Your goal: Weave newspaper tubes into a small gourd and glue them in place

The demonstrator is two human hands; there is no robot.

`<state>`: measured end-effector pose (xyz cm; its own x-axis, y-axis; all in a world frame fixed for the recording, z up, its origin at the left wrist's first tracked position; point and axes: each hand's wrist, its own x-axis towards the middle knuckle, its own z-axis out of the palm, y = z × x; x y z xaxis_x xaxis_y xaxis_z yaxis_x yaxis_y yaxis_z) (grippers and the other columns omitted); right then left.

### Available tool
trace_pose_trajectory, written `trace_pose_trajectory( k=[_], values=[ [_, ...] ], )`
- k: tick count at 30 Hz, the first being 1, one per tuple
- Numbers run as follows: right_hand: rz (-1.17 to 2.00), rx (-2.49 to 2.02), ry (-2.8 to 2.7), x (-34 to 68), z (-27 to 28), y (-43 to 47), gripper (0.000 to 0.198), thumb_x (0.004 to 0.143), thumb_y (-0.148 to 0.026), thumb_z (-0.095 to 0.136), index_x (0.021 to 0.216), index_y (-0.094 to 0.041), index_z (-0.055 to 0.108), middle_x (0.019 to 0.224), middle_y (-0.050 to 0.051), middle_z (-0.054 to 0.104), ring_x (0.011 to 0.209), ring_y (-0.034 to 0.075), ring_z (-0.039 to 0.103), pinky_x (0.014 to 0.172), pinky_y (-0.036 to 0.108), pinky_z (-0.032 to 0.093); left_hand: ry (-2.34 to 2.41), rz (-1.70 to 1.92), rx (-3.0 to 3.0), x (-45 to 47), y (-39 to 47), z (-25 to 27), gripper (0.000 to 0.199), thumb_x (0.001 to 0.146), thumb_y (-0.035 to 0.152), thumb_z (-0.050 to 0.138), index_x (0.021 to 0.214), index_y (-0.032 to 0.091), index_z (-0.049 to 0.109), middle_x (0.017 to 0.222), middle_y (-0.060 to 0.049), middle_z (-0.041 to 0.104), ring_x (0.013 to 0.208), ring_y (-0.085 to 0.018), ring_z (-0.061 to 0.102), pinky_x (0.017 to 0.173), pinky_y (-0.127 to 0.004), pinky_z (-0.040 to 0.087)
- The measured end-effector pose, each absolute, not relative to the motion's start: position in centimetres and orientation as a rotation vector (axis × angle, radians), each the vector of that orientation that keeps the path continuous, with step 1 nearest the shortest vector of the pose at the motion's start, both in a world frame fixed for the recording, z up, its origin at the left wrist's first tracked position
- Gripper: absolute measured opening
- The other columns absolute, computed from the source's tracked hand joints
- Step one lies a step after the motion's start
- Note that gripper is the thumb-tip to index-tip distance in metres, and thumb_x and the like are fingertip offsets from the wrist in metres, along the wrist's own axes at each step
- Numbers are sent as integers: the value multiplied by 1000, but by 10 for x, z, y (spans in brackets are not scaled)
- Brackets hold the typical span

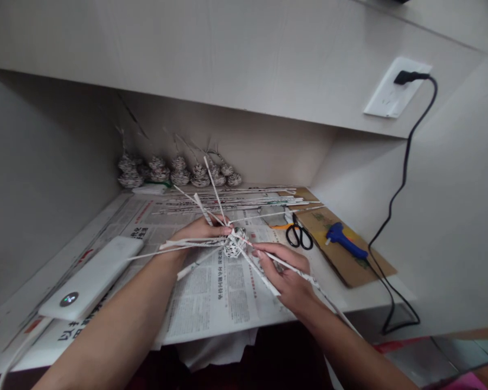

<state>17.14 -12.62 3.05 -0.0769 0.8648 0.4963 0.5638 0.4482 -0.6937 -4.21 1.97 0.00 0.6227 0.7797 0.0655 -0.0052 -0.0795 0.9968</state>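
Note:
A small woven ball of rolled newspaper strips (236,244) is held above the newspaper-covered table, with several loose strips fanning out from it. My left hand (203,232) grips the ball's upper left side, thumb pressed at the point where the strips meet. Between the thumb and fingers of my right hand (287,273) is a long rolled paper strip (295,268), running from the ball back past my right wrist. Another strip pair slants down under the right fingers. The far side of the ball and some left fingers are hidden.
Several woven gourd shapes (181,172) stand along the back wall. Loose paper rods (248,203) lie behind my hands. Black-handled scissors (299,234) and a blue glue gun (347,241) on cardboard (352,276) are at right; its cord hangs from an outlet (397,88). A white power bank (91,279) lies left.

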Motion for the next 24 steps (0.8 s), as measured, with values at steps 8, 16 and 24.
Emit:
trace_pose_trajectory(
  k=[8, 16, 24],
  values=[
    [362, -1223, -1690, 166, 23, -121, 18, 87, -27, 60, 100, -29, 73, 97, -1, 74, 91, 16, 69, 85, 27, 54, 617, 692, 1631, -41, 23, -2, 32, 67, 42, 75, 76, 13, 67, 72, -3, 62, 70, -15, 54, 69, -28, 38],
    [366, -1206, -1616, 168, 16, -122, 18, 86, -26, 61, 99, -29, 72, 94, 0, 74, 86, 18, 69, 82, 31, 55, 633, 706, 1606, -41, 22, 1, 33, 67, 41, 75, 78, 12, 64, 68, -1, 58, 65, -13, 50, 63, -26, 35],
    [312, -1224, -1729, 173, 22, -126, 18, 87, -25, 61, 100, -32, 71, 97, -3, 74, 90, 16, 68, 86, 29, 53, 619, 718, 1569, -42, 21, 1, 33, 67, 39, 76, 78, 12, 63, 70, 0, 60, 67, -13, 52, 68, -27, 37]
  ],
)
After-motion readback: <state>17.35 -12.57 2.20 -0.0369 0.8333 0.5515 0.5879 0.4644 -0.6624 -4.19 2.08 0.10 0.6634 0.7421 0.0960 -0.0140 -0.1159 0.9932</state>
